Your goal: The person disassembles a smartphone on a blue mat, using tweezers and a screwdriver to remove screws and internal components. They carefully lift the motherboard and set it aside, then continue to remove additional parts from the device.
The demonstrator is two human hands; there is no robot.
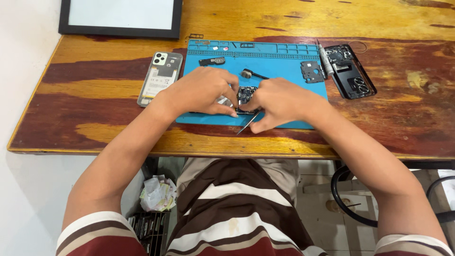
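From the head camera, two hands are working together over one blue repair mat lying on the wooden tabletop. Between them is sitting one opened phone, its dark insides and small circuit parts showing, most of its body hidden under the fingers. The left hand is curling down over the phone's left side, fingertips pinching its edge. The right hand is closing on one thin metal tool, whose tip is poking out toward the person, while its fingers are pressing on the phone.

Just beyond the hands one small brush is lying on the mat. Well to the left of the left hand, one phone with its back off is resting off the mat. Beyond the right hand, one dark plastic frame piece is lying on the mat, with one black back cover just past the mat's edge.
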